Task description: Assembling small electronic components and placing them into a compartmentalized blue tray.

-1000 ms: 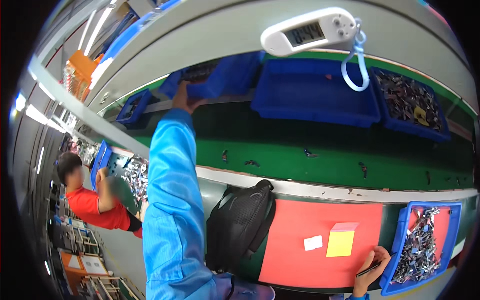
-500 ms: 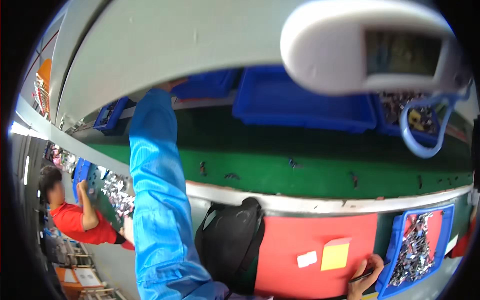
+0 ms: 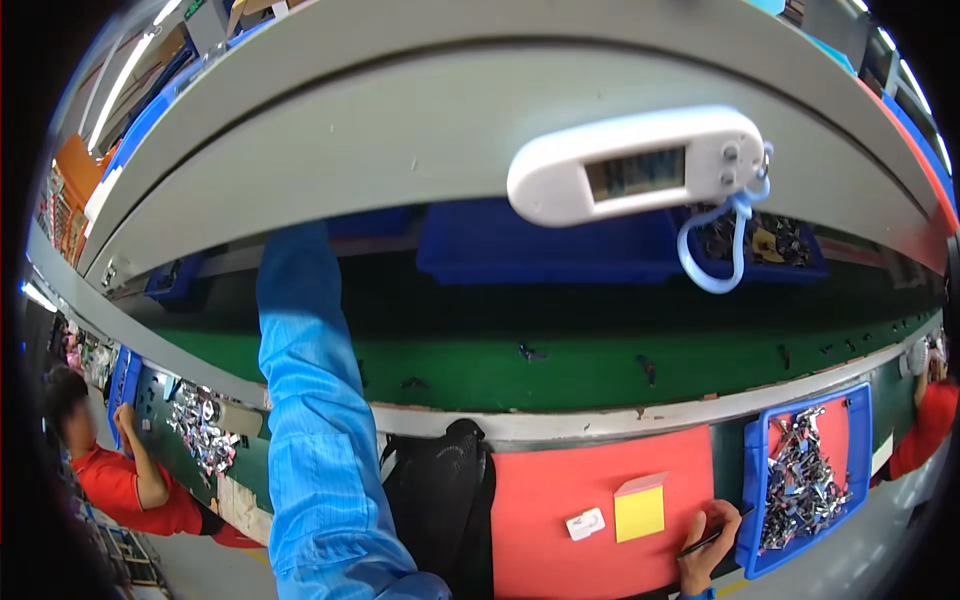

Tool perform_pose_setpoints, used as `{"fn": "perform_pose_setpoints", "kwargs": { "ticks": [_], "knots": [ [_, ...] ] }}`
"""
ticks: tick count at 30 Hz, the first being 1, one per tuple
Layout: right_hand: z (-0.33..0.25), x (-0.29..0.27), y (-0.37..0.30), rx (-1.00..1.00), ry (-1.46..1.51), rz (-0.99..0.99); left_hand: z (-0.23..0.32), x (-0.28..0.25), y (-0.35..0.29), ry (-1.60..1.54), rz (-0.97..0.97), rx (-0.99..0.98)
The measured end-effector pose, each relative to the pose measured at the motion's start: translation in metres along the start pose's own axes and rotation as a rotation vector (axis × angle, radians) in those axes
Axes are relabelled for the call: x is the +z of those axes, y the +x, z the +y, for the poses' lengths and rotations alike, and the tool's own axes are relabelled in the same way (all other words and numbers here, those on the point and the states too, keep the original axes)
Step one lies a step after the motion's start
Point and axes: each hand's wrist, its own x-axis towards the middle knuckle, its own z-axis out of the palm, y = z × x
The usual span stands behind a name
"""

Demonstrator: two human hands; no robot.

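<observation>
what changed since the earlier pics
The left hand, at the blue bins a second ago, has gone from sight behind the grey panel; its grip can't be seen. The right hand still holds the pen; the pad and tray stayed put.

Open room over the green belt (image 3: 590, 382); grey panel (image 3: 400, 130) in the way above.

A factory is indicated: a green work surface (image 3: 590, 388) is dotted with small parts (image 3: 648, 370), blue bins (image 3: 540, 255) are ranged along its far side, a blue tray (image 3: 752, 520) at near right is heaped with metal pieces (image 3: 803, 490), and red-clad workers (image 3: 130, 495) are seen left and right.
</observation>
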Motion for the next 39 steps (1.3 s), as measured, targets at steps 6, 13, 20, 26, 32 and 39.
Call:
{"fn": "perform_pose_setpoints", "kwargs": {
  "ticks": [6, 13, 20, 26, 32, 39],
  "knots": [
    [-0.002, -0.002, -0.004, 0.053, 0.053, 0.001, 0.028, 0.011, -0.034, 0.177, -0.017, -0.114],
    [0.024, -0.001, -0.006, -0.111, 0.089, 0.064, 0.134, 0.092, -0.222, 0.611, -0.547, -0.306],
    [-0.013, 0.0, 0.012, -0.264, 0.076, 0.013, 0.183, 0.151, -0.447, 0.557, -1.162, -0.113],
    [0.015, 0.001, 0.004, -0.324, 0.132, -0.023, 0.179, 0.309, -0.536, 0.774, -1.42, 0.271],
    [-0.017, -0.073, -0.023, -0.37, 0.227, -0.093, 0.165, 0.356, -0.518, 0.67, -1.285, 0.093],
    [-0.016, -0.136, 0.023, -0.336, 0.005, 0.023, 0.194, 0.252, -0.534, 0.893, -1.281, -0.046]
  ]
}}
